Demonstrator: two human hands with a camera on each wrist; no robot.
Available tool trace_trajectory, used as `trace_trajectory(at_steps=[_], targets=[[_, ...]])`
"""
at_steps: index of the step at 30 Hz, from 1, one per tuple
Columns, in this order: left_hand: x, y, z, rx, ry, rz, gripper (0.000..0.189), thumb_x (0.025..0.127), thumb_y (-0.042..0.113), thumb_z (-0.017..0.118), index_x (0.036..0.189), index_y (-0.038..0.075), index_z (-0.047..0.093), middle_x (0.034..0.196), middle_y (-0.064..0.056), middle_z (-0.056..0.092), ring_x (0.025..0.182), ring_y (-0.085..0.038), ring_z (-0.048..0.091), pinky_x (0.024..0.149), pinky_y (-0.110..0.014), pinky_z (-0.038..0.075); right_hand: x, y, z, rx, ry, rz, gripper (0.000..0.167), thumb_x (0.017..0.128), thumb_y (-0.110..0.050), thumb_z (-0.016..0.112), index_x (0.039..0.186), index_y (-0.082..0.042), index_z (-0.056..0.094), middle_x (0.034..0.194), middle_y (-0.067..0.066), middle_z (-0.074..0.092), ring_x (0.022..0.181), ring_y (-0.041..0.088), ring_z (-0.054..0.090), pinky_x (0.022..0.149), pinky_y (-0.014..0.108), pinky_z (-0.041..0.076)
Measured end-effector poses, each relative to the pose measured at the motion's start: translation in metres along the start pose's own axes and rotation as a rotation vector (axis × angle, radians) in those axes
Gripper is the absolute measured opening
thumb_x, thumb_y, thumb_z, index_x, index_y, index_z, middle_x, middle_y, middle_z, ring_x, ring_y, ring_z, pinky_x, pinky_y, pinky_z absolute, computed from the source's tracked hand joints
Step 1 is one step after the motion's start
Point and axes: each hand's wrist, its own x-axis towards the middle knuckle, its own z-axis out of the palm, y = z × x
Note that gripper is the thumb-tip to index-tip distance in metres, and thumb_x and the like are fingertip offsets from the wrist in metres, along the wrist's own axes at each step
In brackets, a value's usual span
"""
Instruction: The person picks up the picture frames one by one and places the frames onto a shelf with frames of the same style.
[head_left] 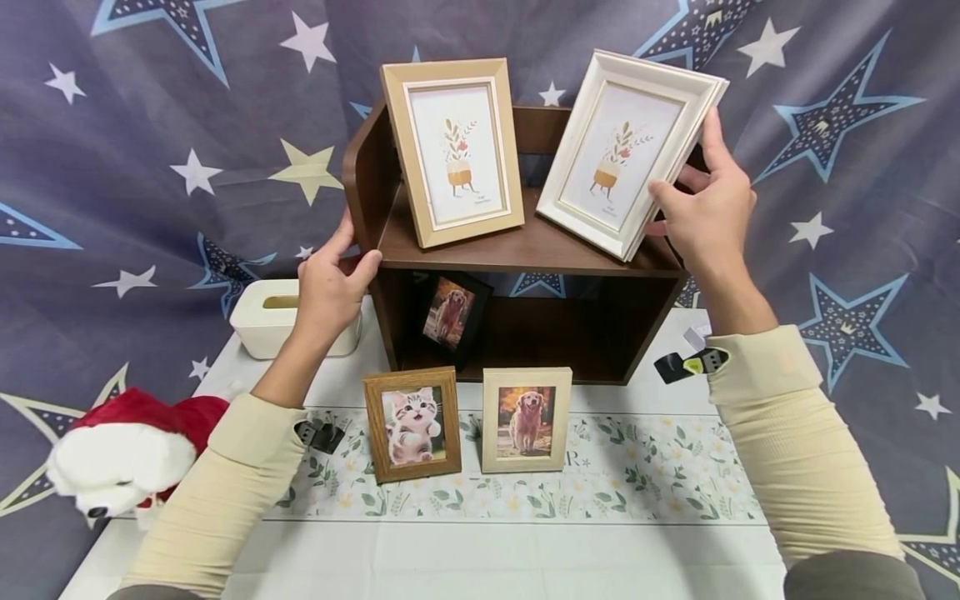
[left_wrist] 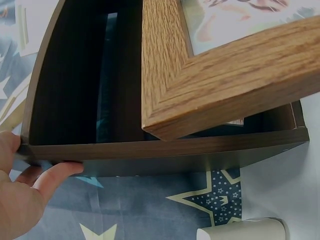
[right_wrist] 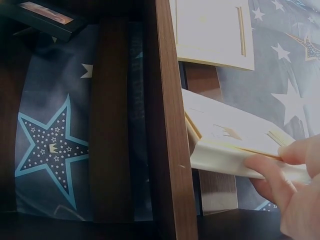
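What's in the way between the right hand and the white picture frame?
Nothing that I can see: the right hand is holding the white picture frame by its right side. The tan frame stands beside it, not between them.

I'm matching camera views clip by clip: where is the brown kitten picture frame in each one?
Head: the kitten frame is below centre and slightly left, in front of the dark brown shelf.
Left wrist: the kitten frame looms large at upper right, cut off by the picture's edge.
Right wrist: not in it.
Shared landmark: the dark brown shelf, visible in all three views.
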Motion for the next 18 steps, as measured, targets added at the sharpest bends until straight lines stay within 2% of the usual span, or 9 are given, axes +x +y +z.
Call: trace_trajectory(at_steps=[4, 10, 18], targets=[[-0.0001, 0.0001, 0.0004, -0.014, 0.001, -0.006, 0.064, 0.096, 0.012, 0.068, 0.153, 0.031, 0.045, 0.144, -0.005, 0.061, 0.113, -0.026, 0.069, 0.095, -0.03, 0.058, 0.0002, -0.0007, 0.0004, 0.005, 0.001, 0.012, 0.094, 0.088, 0.001, 0.07, 0.148, -0.059, 0.03, 0.139, 0.011, 0.065, 0.116, 0.019, 0.07, 0.055, 0.03, 0.061], [-0.0004, 0.0008, 0.0007, -0.03, -0.005, -0.003, 0.063, 0.097, 0.012, 0.067, 0.153, 0.03, 0.046, 0.145, -0.005, 0.061, 0.112, -0.028, 0.07, 0.096, -0.038, 0.058, 0.0003, -0.0016, 0.0011, 0.01, 0.0, 0.032, 0.094, 0.089, 0.001, 0.07, 0.147, -0.06, 0.03, 0.14, 0.009, 0.064, 0.119, 0.018, 0.069, 0.054, 0.029, 0.061], [-0.0004, 0.001, -0.0004, 0.001, 0.005, -0.003, 0.064, 0.096, 0.014, 0.068, 0.153, 0.031, 0.045, 0.144, -0.006, 0.062, 0.111, -0.026, 0.07, 0.095, -0.031, 0.059, 0.001, -0.0034, 0.0026, 0.016, 0.0, 0.052, 0.095, 0.088, 0.002, 0.07, 0.145, -0.063, 0.031, 0.14, 0.009, 0.065, 0.122, 0.019, 0.067, 0.055, 0.029, 0.061]])
